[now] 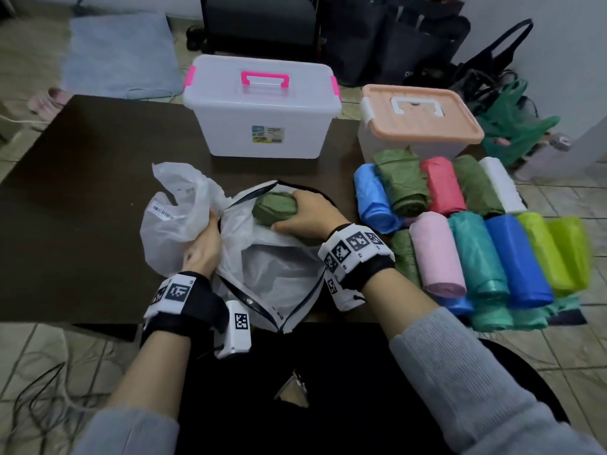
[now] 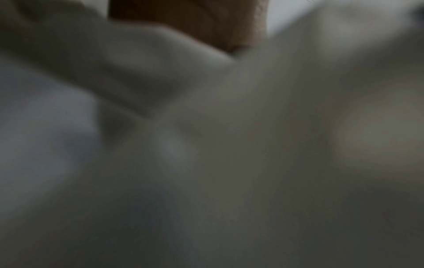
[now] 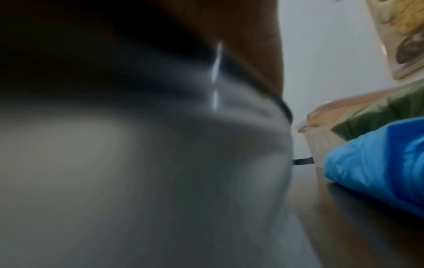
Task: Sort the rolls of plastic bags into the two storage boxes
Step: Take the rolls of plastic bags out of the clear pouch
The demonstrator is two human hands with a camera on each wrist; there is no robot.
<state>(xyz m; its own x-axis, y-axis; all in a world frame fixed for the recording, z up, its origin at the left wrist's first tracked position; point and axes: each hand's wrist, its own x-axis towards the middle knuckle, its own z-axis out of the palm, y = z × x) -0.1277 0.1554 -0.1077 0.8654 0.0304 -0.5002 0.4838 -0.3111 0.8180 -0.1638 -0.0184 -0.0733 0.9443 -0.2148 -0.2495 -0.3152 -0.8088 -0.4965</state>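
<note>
My right hand grips a dark green roll at the mouth of a white plastic bag lying on the dark table. My left hand holds the bag's left side, its fingers hidden in the plastic. Several coloured rolls lie in rows at the right. A clear box with pink handle and a box with a peach lid stand at the back, both closed. The left wrist view shows only blurred white plastic. In the right wrist view a blue roll lies at the right.
Black bags and a green bag sit on the tiled floor behind the table. A grey cushion lies at the back left. Cables trail on the floor at the lower left. A bottle lies right of the peach-lidded box.
</note>
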